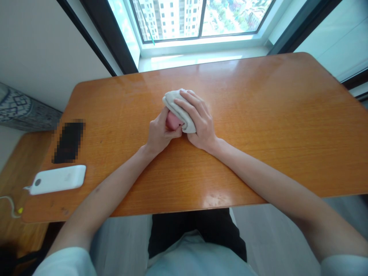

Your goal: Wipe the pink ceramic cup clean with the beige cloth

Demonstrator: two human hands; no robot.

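At the middle of the orange wooden table (258,115), both my hands meet over a small bundle. My left hand (159,134) is closed around a pink object (171,122), of which only a small part shows between the fingers. My right hand (198,120) lies over a white cloth (175,102), its fingers pressing the cloth down onto the pink object. The cloth bulges out past my fingertips toward the window. What the pink object is I cannot make out.
A white power bank (59,179) with a cable lies near the table's front left corner, a dark pixelated flat item (69,141) just behind it. A window sill (198,57) runs behind the table. A lower wooden surface (14,180) stands to the left.
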